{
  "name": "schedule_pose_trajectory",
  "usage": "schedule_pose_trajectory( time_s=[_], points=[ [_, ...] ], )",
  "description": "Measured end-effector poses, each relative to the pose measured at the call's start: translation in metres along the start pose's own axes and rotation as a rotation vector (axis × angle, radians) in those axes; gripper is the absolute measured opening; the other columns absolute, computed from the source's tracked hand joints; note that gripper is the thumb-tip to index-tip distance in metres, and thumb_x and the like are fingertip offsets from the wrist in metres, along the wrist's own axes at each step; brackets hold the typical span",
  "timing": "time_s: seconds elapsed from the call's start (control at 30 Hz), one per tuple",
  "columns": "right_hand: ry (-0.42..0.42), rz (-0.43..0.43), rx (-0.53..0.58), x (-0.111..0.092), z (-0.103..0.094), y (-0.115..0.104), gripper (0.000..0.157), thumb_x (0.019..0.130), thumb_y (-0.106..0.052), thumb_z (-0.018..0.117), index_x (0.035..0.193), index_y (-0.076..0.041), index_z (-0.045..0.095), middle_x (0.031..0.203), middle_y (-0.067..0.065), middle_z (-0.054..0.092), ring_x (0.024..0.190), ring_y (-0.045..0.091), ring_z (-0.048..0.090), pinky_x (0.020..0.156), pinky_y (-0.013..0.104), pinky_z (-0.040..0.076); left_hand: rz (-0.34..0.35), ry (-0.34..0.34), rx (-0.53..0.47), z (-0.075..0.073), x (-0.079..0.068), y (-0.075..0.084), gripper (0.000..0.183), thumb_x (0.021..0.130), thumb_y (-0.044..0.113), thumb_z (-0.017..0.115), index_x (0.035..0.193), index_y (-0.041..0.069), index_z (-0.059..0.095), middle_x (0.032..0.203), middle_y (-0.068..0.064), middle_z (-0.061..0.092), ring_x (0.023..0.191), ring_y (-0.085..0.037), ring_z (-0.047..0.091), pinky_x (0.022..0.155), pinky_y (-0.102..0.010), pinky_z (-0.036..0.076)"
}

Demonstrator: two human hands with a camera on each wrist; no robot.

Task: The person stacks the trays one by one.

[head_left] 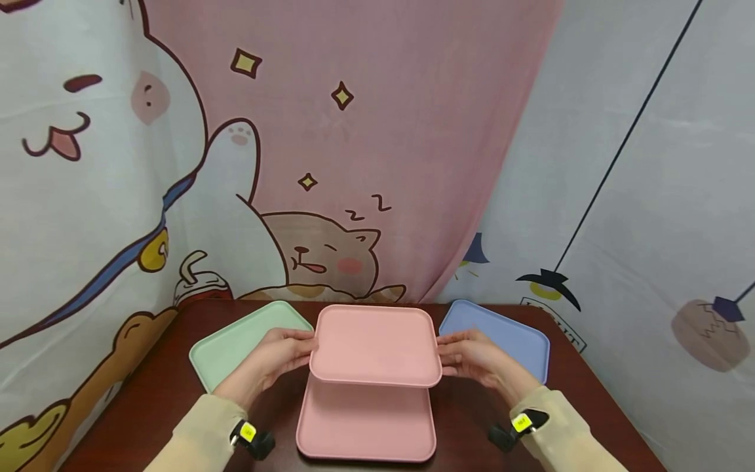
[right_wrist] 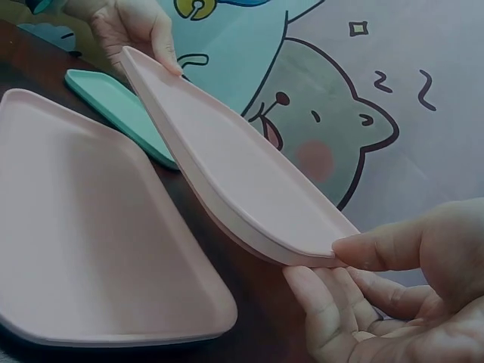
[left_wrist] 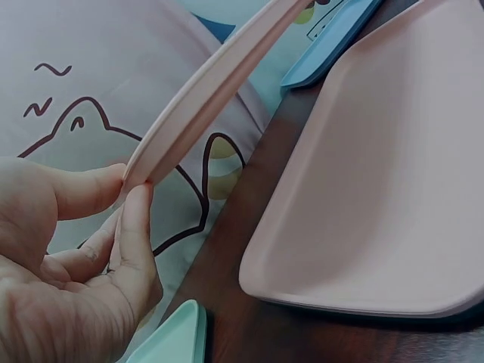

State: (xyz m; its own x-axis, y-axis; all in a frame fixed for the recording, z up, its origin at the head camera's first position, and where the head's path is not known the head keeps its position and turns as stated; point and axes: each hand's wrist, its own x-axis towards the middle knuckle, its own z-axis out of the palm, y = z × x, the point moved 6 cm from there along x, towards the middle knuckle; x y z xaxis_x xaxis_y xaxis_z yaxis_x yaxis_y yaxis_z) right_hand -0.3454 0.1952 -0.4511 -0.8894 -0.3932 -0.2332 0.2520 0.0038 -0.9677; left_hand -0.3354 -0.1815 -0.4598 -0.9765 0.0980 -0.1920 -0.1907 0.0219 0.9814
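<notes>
The left hand (head_left: 284,355) and right hand (head_left: 472,357) are pinching a smooth, round-cornered, probably plastic upper tray (head_left: 375,344) above another pink tray (head_left: 366,423).

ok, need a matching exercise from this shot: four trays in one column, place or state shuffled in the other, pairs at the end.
1. green tray
2. upper pink tray
3. blue tray
4. lower pink tray

A. partly hidden behind the right hand in the head view
B. not held, nearest the person
C. partly hidden behind the left hand in the head view
D. raised, pinched by both hands

Pairs: 1-C, 2-D, 3-A, 4-B
</notes>
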Motion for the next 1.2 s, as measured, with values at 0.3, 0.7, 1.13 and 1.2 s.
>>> schedule_pose_trajectory(
  time_s=[0.3,0.7,1.13,1.2],
  points=[
    [-0.035,-0.003,-0.007,-0.016,0.006,0.002,0.031,0.103,-0.002,0.063,0.128,0.016,0.058,0.101,0.013,0.074,0.091,0.024,0.075,0.081,0.037,0.064,-0.011,-0.038,-0.017,0.003,-0.016,-0.006,0.043,0.099,0.003,0.071,0.134,-0.018,0.06,0.113,-0.016,0.071,0.096,-0.02,0.071,0.087,-0.035,0.062],
    [-0.092,-0.011,0.042,-0.032,0.012,0.013,0.025,0.102,0.0,0.061,0.125,0.013,0.059,0.101,0.014,0.075,0.092,0.025,0.075,0.083,0.04,0.064,-0.009,-0.107,-0.058,0.004,-0.033,-0.016,0.045,0.099,0.005,0.072,0.133,-0.02,0.056,0.107,-0.014,0.07,0.094,-0.018,0.071,0.085,-0.032,0.062],
    [-0.128,-0.01,0.049,-0.04,0.019,0.029,0.029,0.102,-0.001,0.062,0.126,0.015,0.058,0.104,0.017,0.075,0.095,0.027,0.075,0.084,0.042,0.064,-0.032,-0.154,-0.098,0.0,-0.046,-0.037,0.049,0.1,0.005,0.071,0.136,-0.02,0.052,0.102,-0.01,0.071,0.092,-0.016,0.071,0.084,-0.031,0.062],
    [-0.129,-0.009,0.053,-0.041,0.021,0.031,0.028,0.102,0.0,0.061,0.125,0.014,0.058,0.104,0.017,0.075,0.095,0.027,0.075,0.084,0.042,0.064,-0.036,-0.16,-0.103,0.0,-0.047,-0.04,0.049,0.1,0.006,0.071,0.136,-0.02,0.052,0.103,-0.01,0.071,0.092,-0.016,0.071,0.084,-0.03,0.062]
  ],
)
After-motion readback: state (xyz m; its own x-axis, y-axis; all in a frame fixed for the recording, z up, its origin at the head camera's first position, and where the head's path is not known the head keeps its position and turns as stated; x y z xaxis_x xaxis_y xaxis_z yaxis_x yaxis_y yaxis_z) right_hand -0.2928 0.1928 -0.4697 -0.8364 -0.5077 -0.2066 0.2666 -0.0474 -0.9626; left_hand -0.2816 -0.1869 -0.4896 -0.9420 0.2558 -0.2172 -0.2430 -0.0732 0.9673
